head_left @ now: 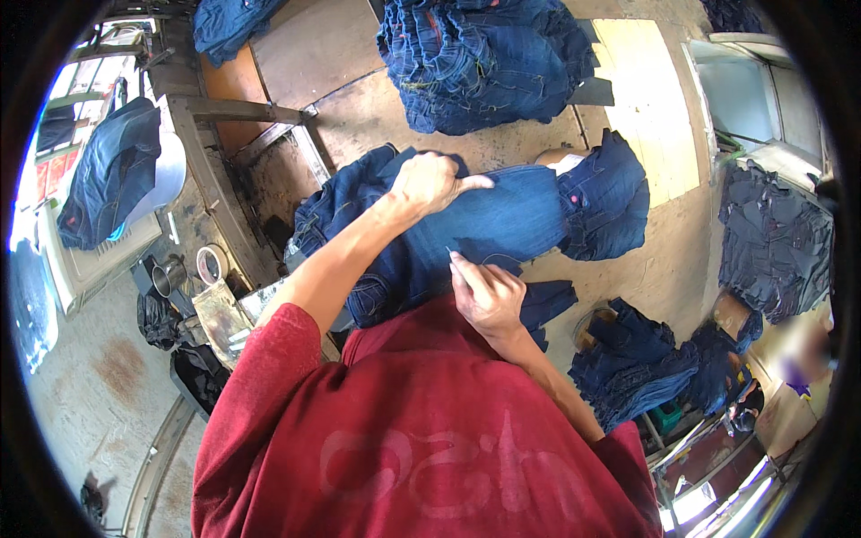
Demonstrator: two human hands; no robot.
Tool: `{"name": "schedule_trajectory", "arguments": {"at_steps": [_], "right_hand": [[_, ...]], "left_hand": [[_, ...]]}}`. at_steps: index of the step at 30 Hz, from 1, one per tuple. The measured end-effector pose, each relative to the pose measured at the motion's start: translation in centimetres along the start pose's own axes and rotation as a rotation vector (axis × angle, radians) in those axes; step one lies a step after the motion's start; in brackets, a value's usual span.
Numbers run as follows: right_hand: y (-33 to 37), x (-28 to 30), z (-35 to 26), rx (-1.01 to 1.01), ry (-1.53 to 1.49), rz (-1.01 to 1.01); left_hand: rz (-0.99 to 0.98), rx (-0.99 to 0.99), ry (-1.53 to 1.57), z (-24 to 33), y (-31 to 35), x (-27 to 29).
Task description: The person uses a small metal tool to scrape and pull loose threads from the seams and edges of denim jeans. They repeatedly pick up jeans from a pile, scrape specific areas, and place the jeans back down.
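A pair of blue jeans (502, 211) lies spread before me, its faded leg reaching to the right. My left hand (429, 184) is closed on the denim at the far side, with the thumb stretched out to the right over the cloth. Nearer to me, my right hand (489, 294) is closed in a pinch just above the jeans' near edge. A thin pale tip shows at its fingertips, too small to name. Darker bunched denim (345, 193) lies under and left of my left forearm.
Beyond is a big heap of jeans (484, 63). A folded denim piece (605, 197) sits to the right, with more denim (632, 359) lower down and dark garments (776, 242) farther right. At left are a wooden frame (202, 170), a tape roll (212, 264) and a draped denim piece (112, 175).
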State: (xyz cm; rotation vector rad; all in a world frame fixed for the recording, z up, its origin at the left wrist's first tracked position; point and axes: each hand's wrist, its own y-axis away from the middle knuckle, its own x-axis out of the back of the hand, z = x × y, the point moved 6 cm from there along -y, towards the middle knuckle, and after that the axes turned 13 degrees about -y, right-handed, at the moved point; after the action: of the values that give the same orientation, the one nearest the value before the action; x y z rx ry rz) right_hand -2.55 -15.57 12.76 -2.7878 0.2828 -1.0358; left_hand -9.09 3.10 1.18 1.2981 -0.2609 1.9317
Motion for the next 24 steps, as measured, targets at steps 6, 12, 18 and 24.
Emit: {"name": "schedule_trajectory", "arguments": {"at_steps": [6,12,18,24], "right_hand": [[-3.1,-2.8,0.6,-0.015,0.149,-0.012],[-4.6,-5.8,2.0,-0.121,0.196,-0.161],[-0.9,-1.9,-0.3,-0.161,0.182,-0.166],[-3.0,-3.3,1.5,-0.127,0.040,-0.065]], "left_hand": [[0.170,-0.140,-0.093,-1.7,-2.8,0.3],[0.320,-0.174,-0.162,-2.2,-2.6,-1.1],[0.402,-0.185,-0.129,-2.4,-2.6,-1.5],[0.396,-0.119,-0.118,-2.5,-2.9,-1.6]]}}
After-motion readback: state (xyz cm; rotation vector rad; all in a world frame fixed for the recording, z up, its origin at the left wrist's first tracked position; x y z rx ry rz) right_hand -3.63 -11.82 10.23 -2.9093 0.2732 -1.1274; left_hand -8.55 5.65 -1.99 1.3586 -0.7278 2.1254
